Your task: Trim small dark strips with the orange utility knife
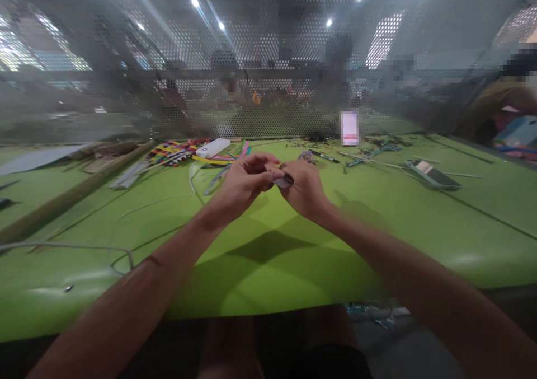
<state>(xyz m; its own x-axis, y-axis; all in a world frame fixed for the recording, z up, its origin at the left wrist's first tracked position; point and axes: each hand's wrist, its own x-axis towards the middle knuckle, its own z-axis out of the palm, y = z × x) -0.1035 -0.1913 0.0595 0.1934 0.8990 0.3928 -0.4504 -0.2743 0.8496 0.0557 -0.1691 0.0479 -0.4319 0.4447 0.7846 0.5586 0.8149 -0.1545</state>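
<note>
Both hands meet above the middle of the green tabletop (268, 289). Between them is a small pale, flat piece (282, 182), whose kind I cannot make out. Thumb and fingers of my left hand (249, 180) pinch its left side. My right hand (305, 186) is closed at its right side, where something small and dark shows by the fingertips; the fingers hide most of it. Just beyond my right hand lies a small patterned roundish object (307, 156), partly covered. A black pen (325, 156) lies to its right.
Back left are a colourful woven strip piece (176, 152), a white rounded device (213, 148) and loose strips (213, 160). A long pole (75, 200) and a white cable (75, 246) lie left. One phone (434, 174) lies right; a lit phone (349, 128) stands before the perforated screen (268, 99).
</note>
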